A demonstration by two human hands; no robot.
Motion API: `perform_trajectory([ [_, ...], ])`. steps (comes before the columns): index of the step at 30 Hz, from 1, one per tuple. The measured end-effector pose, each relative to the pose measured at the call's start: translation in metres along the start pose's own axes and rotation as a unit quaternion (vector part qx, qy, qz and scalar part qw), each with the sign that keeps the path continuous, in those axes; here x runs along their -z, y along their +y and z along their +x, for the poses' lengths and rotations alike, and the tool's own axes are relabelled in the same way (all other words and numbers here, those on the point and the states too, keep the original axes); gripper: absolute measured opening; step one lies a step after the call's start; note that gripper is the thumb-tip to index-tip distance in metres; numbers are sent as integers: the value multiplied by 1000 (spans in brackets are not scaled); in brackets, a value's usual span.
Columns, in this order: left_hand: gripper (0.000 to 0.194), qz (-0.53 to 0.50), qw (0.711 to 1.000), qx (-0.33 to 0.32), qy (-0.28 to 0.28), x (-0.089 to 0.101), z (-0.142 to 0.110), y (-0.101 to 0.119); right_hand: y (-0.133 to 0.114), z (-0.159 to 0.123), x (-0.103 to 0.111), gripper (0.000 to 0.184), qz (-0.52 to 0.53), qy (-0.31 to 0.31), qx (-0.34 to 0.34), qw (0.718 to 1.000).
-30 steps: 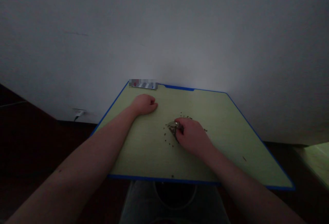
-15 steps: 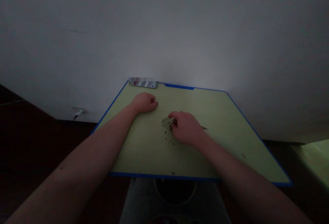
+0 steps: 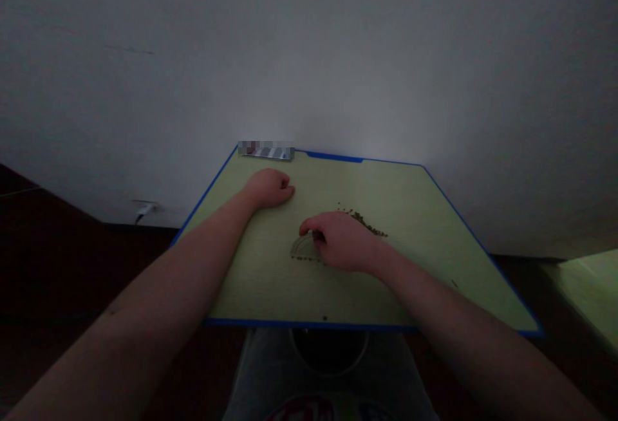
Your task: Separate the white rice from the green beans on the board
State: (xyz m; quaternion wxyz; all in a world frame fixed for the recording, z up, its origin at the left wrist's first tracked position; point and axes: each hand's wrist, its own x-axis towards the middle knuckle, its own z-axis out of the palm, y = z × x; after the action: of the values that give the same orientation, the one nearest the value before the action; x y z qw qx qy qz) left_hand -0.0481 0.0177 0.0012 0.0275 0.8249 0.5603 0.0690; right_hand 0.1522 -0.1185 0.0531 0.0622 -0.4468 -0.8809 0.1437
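My right hand (image 3: 342, 241) is closed on a clear protractor (image 3: 302, 247), whose curved edge shows left of the fingers; the hand covers the rest of it. Several small dark grains (image 3: 302, 259) lie in a row along the protractor's straight near edge. Beyond the hand, a band of more grains (image 3: 367, 223) stretches to the right. My left hand (image 3: 269, 188) rests curled on the tabletop (image 3: 261, 279), apart from the grains. Its fingers are folded in, and whether anything is inside cannot be seen.
A dark round container (image 3: 331, 351) sits below the table's near edge, between the legs. One dark grain (image 3: 325, 318) lies near that edge. At the far left corner is a flat, partly blurred object (image 3: 268, 152). The wall (image 3: 333, 54) stands behind the table.
My right hand has moved the protractor left and toward me. Grains lie in a row along its near edge, and more of the band behind the hand shows. My left hand stays put.
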Motion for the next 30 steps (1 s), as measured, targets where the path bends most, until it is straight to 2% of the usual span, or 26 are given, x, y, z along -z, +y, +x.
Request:
perform_trajectory([
  [7, 35, -7, 1000, 0, 6, -1, 0, -1, -4, -15, -2, 41, 8, -30, 34, 999],
  [13, 33, -4, 1000, 3, 7, 1, -1, 1, -6, -28, 3, 42, 50, -36, 17, 998],
  [17, 33, 0, 1000, 8, -2, 3, -1, 2, 4, -43, 14, 39, 114, 14, -40, 993],
  [20, 33, 0, 1000, 6, -3, 3, -1, 2, 13, -68, 16, 39, 156, 67, -93, 981],
  [22, 33, -2, 1000, 3, -2, 2, -1, 2, 15, -87, 10, 37, 192, 86, -130, 969],
  [25, 33, 0, 1000, 5, 0, 1, 0, 1, 12, -108, -6, 32, 218, 83, -149, 961],
  [30, 34, 2, 1000, 9, 2, 0, 0, -1, 6, -109, -25, 35, 201, 67, -155, 965],
])
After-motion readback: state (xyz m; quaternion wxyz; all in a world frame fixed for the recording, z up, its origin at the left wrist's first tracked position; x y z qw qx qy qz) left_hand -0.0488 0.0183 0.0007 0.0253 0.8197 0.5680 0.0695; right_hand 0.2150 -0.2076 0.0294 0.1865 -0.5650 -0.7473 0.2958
